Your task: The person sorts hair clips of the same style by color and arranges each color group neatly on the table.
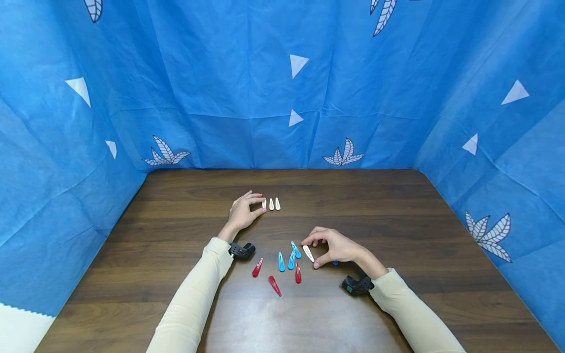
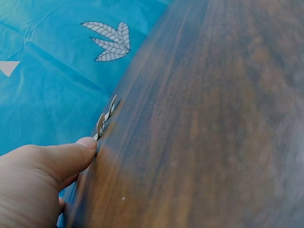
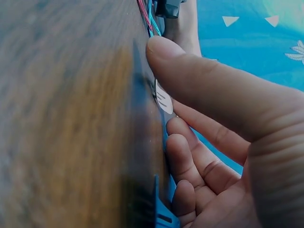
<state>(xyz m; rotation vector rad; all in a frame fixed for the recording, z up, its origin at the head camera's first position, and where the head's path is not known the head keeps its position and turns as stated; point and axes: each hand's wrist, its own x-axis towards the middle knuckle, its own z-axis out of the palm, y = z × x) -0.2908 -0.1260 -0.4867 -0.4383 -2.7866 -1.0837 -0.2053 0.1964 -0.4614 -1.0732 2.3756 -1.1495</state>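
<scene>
I see four white clips (image 1: 271,204), three red clips (image 1: 273,286), four blue clips (image 1: 281,262).
Left hand (image 1: 243,212) fingers pinch one white toward the worktop's (image 1: 353,196) far edge; right hand (image 1: 339,246) likewise.

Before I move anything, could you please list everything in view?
Table: one, brown, centre
Cloth: count unclear, blue with white prints, behind and alongside
Patch: one, white, lower left
Blue clips: four, blue, table's middle, one mostly hidden
Red clips: three, red, near the blue clips
White clips: four, white, three in a far row, one nearer
Wrist cameras: two, black, one each side
Sleeves: two, cream, foreground
Left hand: one, bare, pinching the row's left clip
Right hand: one, bare, pinching the nearer white clip
</scene>
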